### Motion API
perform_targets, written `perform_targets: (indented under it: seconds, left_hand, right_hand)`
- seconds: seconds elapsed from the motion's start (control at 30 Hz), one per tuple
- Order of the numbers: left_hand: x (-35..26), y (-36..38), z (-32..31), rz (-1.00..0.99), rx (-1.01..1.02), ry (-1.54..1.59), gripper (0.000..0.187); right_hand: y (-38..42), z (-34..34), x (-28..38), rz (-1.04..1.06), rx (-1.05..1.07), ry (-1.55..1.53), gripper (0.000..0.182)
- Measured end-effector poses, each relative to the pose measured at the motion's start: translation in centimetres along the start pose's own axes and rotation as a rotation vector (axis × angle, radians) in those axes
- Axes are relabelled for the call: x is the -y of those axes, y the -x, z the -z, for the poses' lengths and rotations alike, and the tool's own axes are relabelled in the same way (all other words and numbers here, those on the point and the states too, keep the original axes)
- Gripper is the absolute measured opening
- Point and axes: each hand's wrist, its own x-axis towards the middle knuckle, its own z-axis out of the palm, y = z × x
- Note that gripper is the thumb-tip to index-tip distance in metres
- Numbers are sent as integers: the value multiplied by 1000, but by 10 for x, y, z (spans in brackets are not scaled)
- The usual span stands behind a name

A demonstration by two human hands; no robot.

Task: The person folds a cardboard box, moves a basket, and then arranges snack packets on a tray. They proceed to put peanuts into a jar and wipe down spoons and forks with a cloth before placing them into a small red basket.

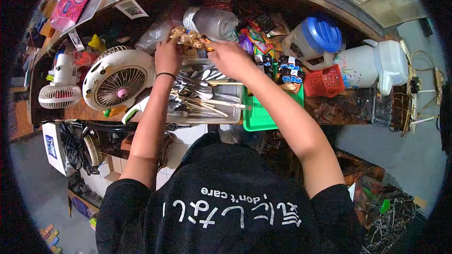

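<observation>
My left hand, a dark band at its wrist, is closed at the left end of a packet of brown snacks. At the packet's right end, my right hand grips it with bent fingers. Below both hands lies a grey tray of spoons, forks and chopsticks. A clear plastic bag is beside my left hand. Behind the packet, a clear plastic jar lies on its side. Right of my right hand, small snack packs sit over a green tray.
A white fan and a smaller fan stand at the left. To the right are a red basket, a blue-lidded pitcher and a floral thermos. A pink pack lies at the far left.
</observation>
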Motion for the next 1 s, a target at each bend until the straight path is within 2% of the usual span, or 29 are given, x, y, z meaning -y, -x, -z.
perform_targets:
  seconds: [0.03, 0.07, 0.13, 0.17, 0.2, 0.23, 0.3, 0.37, 0.4, 0.43, 0.57, 0.63, 0.7, 0.77, 0.83, 0.9, 0.97, 1.0]
  left_hand:
    - [1, 1, 6, 4, 48, -20, 43]
    - [2, 1, 12, 12, 93, -42, 42]
    - [-11, 9, 35, 39, 6, 5, 39]
    - [-20, 15, 48, 59, -74, 55, 36]
    - [-26, 22, 63, 23, -193, 71, 27]
    - [-30, 28, 77, 34, -190, 67, 27]
    - [-36, 41, 98, 11, -387, 274, 23]
    - [-38, 64, 109, 189, -288, 532, 17]
    - [-38, 75, 105, 266, -323, 719, 13]
    - [-31, 89, 97, 408, -256, 939, 13]
    - [-19, 129, 89, 513, -206, 971, 18]
    - [-15, 141, 83, 550, -187, 988, 19]
    - [-12, 149, 76, 776, -42, 1235, 22]
    - [-12, 152, 73, 795, -19, 1280, 23]
    - [-18, 147, 78, 841, -11, 1316, 23]
    - [-17, 143, 76, 822, -35, 1271, 22]
    - [-19, 139, 81, 793, -40, 1323, 22]
    - [-21, 136, 85, 752, -39, 1228, 23]
  right_hand:
    - [-11, -6, 7, -48, 170, 10, 25]
    - [-18, -10, 13, -41, 170, 10, 25]
    - [-31, -11, 32, -294, 330, 109, 24]
    - [-34, -17, 33, -286, 339, 109, 24]
    - [-36, -24, 31, -319, 256, 86, 23]
    - [-37, -29, 31, -353, 173, 62, 22]
    - [-36, -33, 29, -315, 172, 68, 21]
    - [-40, -39, 25, -260, 214, 181, 22]
    - [-44, -40, 28, -290, 186, 144, 23]
    - [-45, -41, 30, -282, 191, 145, 23]
    - [-46, -53, 28, -354, 157, 186, 25]
    - [-44, -63, 28, -390, -22, 65, 23]
    - [-45, -62, 27, -423, 41, 69, 24]
    - [-44, -64, 22, -464, 104, 72, 27]
    - [-45, -74, 10, -350, -63, 176, 27]
    - [-44, -74, 5, -377, -43, 178, 27]
    - [-36, -67, 10, -321, -132, 14, 26]
    - [-29, -61, 18, -329, -173, -20, 25]
